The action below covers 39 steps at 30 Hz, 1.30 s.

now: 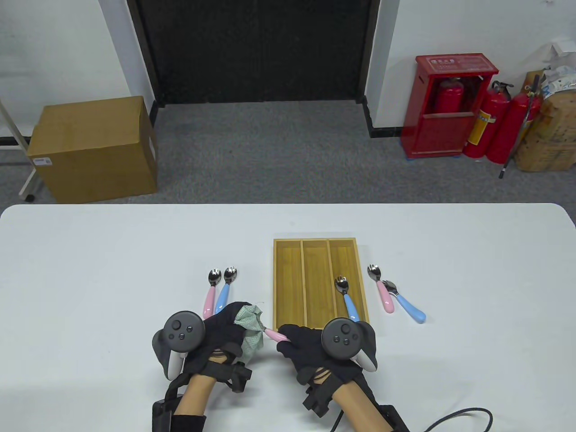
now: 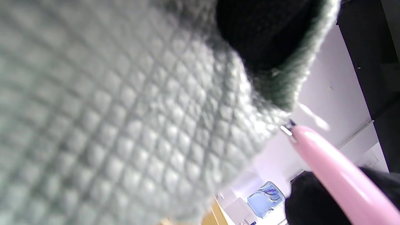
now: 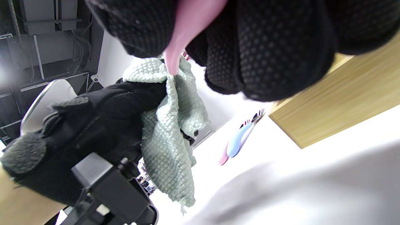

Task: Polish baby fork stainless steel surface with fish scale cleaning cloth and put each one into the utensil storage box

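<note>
A: Starting at the left of the bench [image 1: 90, 252], what lies there?

B: Two baby forks side by side, a pink-handled fork [image 1: 209, 294] and a blue-handled fork [image 1: 223, 292], heads pointing away, just beyond the left hand [image 1: 216, 328].

A: And that hand?

B: Its fingers are curled round the fish scale cleaning cloth [image 1: 250, 330], a pale green bundle. The cloth wraps the metal end of the held pink fork [image 1: 275, 334], so the head is hidden. In the left wrist view the cloth [image 2: 125, 125] fills most of the frame, with the pink handle [image 2: 337, 175] coming out of its edge.

A: Who holds the handle?

B: The right hand [image 1: 310, 344] grips it, fingers closed round the pink handle. The fork spans the gap between the two hands, just in front of the utensil storage box [image 1: 288, 279]. The right wrist view shows the handle [image 3: 187, 28] running from the gloved fingers [image 3: 275, 47] into the cloth [image 3: 168, 131].

A: The box?

B: Wooden, three compartments. One blue-handled fork in the box [image 1: 347, 297] lies in the right compartment.

A: Further right?

B: Another pink fork [image 1: 381, 290] and another blue fork [image 1: 405, 302] lie on the bench beside the box, touching near their heads.
</note>
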### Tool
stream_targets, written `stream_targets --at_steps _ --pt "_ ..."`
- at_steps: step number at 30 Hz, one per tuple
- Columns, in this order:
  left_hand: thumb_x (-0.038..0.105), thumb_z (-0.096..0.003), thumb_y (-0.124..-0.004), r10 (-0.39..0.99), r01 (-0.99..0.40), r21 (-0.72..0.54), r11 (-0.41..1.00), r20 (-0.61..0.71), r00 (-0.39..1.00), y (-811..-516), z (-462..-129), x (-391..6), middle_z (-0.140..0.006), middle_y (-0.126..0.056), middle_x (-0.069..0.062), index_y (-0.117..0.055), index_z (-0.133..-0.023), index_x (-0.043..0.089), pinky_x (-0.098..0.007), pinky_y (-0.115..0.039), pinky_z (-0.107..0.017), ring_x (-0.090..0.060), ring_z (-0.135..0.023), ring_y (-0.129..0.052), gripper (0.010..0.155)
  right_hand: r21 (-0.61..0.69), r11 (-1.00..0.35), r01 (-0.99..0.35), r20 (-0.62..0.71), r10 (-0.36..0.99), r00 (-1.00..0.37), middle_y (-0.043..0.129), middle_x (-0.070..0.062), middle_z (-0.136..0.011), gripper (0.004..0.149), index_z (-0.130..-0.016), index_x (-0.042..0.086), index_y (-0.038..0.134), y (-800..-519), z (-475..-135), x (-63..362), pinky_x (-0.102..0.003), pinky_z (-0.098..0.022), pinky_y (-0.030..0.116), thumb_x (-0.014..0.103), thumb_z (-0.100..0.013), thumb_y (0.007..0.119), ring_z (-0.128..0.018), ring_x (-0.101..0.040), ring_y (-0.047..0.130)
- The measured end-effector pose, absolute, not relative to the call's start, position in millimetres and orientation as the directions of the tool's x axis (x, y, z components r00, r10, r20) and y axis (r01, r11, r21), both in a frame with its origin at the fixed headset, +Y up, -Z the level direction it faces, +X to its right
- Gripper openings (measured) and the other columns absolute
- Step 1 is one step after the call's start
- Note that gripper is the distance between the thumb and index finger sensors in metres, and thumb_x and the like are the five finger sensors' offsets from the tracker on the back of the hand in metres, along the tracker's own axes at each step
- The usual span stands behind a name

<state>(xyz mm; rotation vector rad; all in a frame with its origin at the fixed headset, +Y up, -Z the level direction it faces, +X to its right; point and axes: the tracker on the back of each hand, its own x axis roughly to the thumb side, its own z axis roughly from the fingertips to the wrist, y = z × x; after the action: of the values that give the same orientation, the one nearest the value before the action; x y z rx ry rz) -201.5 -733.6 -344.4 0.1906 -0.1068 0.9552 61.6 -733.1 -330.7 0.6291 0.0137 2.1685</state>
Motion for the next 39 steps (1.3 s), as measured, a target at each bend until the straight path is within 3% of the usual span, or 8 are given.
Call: stream_targets --at_steps 4,9,33,39 --pt "0.04 -0.0434 -0.087 0.863 -0.881 0.035 0.472 0.185 0.47 -739.6 -346.7 -201.7 -0.06 -0.107 0.0 -0.089 -0.083 0.024 -0.049 -0.083 -0.051 -0.019 -0.046 -0.111 0.043 0.212 -0.622 -0.754 0.429 0.752 -0.501 0.095 -0.023 -0.054 0.05 -0.081 0.006 0.082 -732.2 -330.7 64.8 -0.058 -0.03 0.078 0.035 -0.041 0.081 -0.023 -0.032 0.095" --pt "0.034 -0.0476 -0.088 0.968 -0.952 -0.194 0.236 0.133 0.212 -750.9 -351.0 -189.3 -0.072 -0.098 -0.006 -0.075 -0.095 0.021 -0.054 -0.076 -0.056 -0.024 -0.055 -0.104 0.051 0.207 -0.588 -0.782 0.432 0.772 -0.466 0.095 -0.023 -0.054 0.049 -0.081 0.007 0.082 -729.9 -330.5 66.4 -0.058 -0.029 0.078 0.035 -0.041 0.081 -0.023 -0.031 0.095" --pt "0.034 -0.0446 -0.087 0.864 -0.877 0.035 0.479 0.16 0.478 -740.9 -348.7 -197.5 -0.062 -0.101 -0.003 -0.082 -0.089 0.023 -0.052 -0.079 -0.056 -0.02 -0.045 -0.104 0.046 0.204 -0.639 -0.742 0.43 0.739 -0.518 0.096 -0.023 -0.053 0.049 -0.079 0.005 0.083 -730.6 -333.9 72.4 -0.058 -0.03 0.078 0.034 -0.04 0.082 -0.023 -0.032 0.095" --pt "0.033 -0.045 -0.087 0.852 -0.866 0.103 0.489 0.154 0.5 -743.3 -347.8 -216.9 -0.062 -0.1 -0.004 -0.082 -0.088 0.021 -0.052 -0.078 -0.055 -0.021 -0.044 -0.104 0.045 0.06 -0.654 -0.754 0.387 0.712 -0.586 0.096 -0.023 -0.053 0.048 -0.078 0.006 0.085 -726.7 -344.6 112.6 -0.059 -0.03 0.078 0.034 -0.039 0.084 -0.023 -0.034 0.096"
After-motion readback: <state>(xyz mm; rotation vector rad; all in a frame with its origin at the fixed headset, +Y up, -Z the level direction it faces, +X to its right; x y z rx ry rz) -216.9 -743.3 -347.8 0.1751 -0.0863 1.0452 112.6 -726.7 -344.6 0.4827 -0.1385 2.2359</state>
